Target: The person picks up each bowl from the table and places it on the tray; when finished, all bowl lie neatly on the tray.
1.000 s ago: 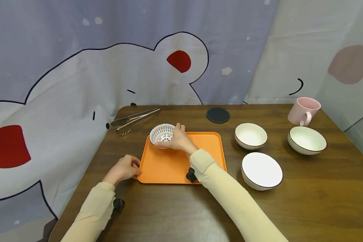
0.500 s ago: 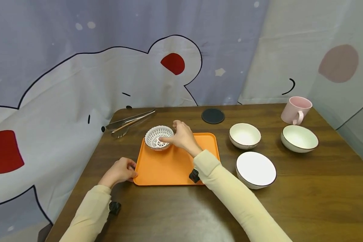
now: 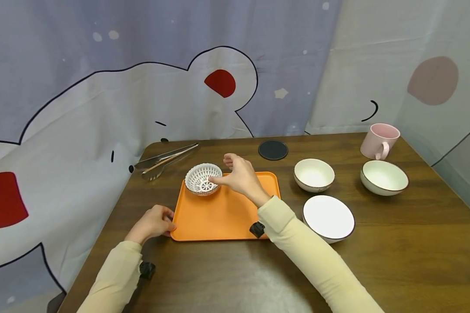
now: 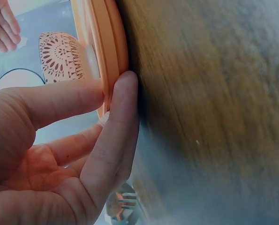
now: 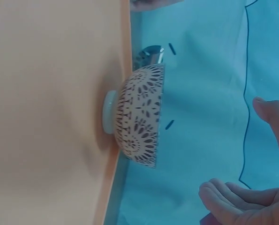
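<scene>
A white bowl with a dark cut-out-like pattern [image 3: 203,179] stands upright on the orange tray [image 3: 215,219], at its back left corner. My left hand [image 3: 153,224] pinches the tray's front left corner; the left wrist view shows the thumb [image 4: 69,101] on the rim and a finger [image 4: 123,103] under it. My right hand [image 3: 243,178] is over the tray just right of the bowl, thumb and fingers spread, holding nothing. In the right wrist view a gap shows between this hand [image 5: 252,197] and the patterned bowl [image 5: 139,115], whose foot rests on the tray.
To the tray's right stand a cream bowl [image 3: 314,175], a white bowl [image 3: 329,217] and a pale green bowl [image 3: 384,177]. A pink mug [image 3: 380,141] is at the back right, a black coaster [image 3: 273,150] at the back. Metal tongs [image 3: 166,156] and a fork [image 3: 152,174] lie back left.
My right hand has let go of the patterned bowl and drawn back to the right, fingers spread. The bowl stays on the tray. My left hand keeps its hold on the tray corner.
</scene>
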A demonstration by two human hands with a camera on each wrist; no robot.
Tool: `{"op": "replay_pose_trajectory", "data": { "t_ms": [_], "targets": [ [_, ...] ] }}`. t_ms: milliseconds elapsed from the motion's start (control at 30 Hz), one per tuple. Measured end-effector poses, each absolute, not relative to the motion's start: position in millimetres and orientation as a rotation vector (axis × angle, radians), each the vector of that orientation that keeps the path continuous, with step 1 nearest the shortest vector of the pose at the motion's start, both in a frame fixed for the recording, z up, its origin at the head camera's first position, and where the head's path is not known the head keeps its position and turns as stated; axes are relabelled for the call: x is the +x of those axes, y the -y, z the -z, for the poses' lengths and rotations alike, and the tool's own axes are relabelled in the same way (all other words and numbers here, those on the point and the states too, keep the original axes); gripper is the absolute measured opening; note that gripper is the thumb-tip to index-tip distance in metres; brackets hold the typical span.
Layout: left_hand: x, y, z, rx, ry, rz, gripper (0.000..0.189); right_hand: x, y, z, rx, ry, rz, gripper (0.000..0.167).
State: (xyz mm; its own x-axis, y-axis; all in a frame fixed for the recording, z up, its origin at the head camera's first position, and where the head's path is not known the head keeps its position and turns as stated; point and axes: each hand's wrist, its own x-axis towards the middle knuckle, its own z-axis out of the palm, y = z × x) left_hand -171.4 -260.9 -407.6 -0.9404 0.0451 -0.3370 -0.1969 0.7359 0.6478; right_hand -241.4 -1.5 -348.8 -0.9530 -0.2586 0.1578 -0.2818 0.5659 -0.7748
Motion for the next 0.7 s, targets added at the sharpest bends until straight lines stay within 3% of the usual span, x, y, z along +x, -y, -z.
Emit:
{"op": "replay_pose_trajectory", "data": {
  "t_ms": [700],
  "targets": [
    [-171.4,261.1,406.0,-0.126,-2.587,-1.040,0.033,-214.5,-29.2,328.0,0.580,2.684,-1.419,0.071]
  ]
}}
